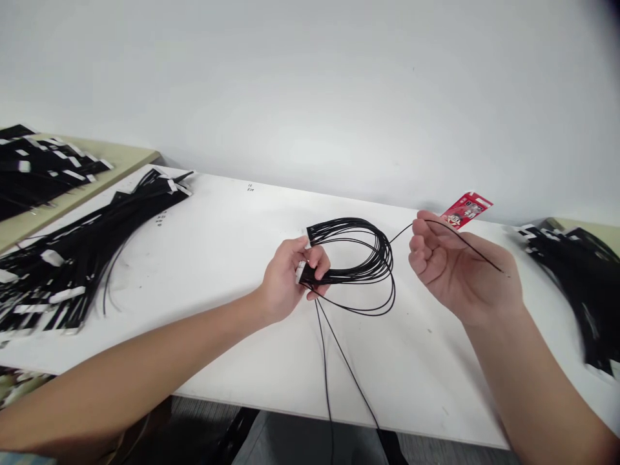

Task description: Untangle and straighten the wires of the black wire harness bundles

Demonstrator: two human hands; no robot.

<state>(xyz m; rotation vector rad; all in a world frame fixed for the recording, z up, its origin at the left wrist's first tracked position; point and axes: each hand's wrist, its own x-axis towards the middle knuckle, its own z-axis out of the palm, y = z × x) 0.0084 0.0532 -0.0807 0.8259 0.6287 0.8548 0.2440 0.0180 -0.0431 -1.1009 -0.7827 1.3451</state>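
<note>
above a white bench [217, 245], the left hand [295, 281] grips a looped black cable bundle [358, 278] near its ends, probably keeping strands together. one wire [469, 244] crosses the half-curled right hand [460, 278], seemingly separated from the loop; whether pinched, i cannot tell.

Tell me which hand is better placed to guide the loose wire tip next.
Probably the right hand: the single black wire already runs across it, its tip showing over the wrist side. The left hand is occupied, gripping the looped wire bundle beside a white connector.
</note>
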